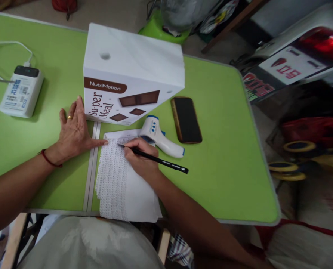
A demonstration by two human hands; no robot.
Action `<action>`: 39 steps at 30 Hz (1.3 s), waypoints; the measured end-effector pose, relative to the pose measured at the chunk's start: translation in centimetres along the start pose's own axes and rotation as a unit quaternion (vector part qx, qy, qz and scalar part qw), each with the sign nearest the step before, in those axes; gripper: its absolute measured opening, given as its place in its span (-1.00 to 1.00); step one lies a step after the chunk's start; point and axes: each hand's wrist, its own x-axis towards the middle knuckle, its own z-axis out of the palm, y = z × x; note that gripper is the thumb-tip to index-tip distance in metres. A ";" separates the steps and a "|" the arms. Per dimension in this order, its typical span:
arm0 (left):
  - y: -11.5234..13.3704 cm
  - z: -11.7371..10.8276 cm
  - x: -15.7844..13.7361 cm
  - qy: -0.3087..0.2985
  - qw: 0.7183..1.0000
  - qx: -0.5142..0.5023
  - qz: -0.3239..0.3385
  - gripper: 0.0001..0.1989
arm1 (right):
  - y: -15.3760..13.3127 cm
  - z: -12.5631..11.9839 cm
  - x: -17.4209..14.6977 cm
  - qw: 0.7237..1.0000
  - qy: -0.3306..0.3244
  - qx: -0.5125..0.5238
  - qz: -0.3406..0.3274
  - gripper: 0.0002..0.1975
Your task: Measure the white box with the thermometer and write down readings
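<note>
Spreading beneath both arms, a green tabletop (228, 179) with a pale rim fills most of the view, and a white panelled body (301, 69) with a red lamp stands in the room, off to the far right of the right grip (140, 161). A tall box (138, 71) rises beyond the right grip and close beside the left grip (73, 136), which is released and spread palm down, its thumb reaching the sheets' upper left corner. Paper sheets (139, 194) lie partly under the right grip, their long axis running from just beyond it back to the tabletop's near edge. Grasped between thumb and fingers of the right grip, a black pen (167, 163) points its tip leftward and slightly away, its long axis slanting across the sheets, blunt end out to the right. The box is smooth white card with a brown band; the sheets are thin, unevenly layered and filled with close rows of small marks. Right of and beyond the right grip lies a glossy slab-shaped phone (187, 119); nearer it, a gun-shaped plastic thermometer (170, 145). A red cord (46, 158) circles the left wrist, and a gold-coloured ring (70, 117) one left finger.
</note>
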 end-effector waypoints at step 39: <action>0.2 -0.1 0.0 -0.013 1.000 0.021 -0.003 0.55 | -0.2 0.1 -0.1 0.999 -0.002 -0.040 -0.022 -0.90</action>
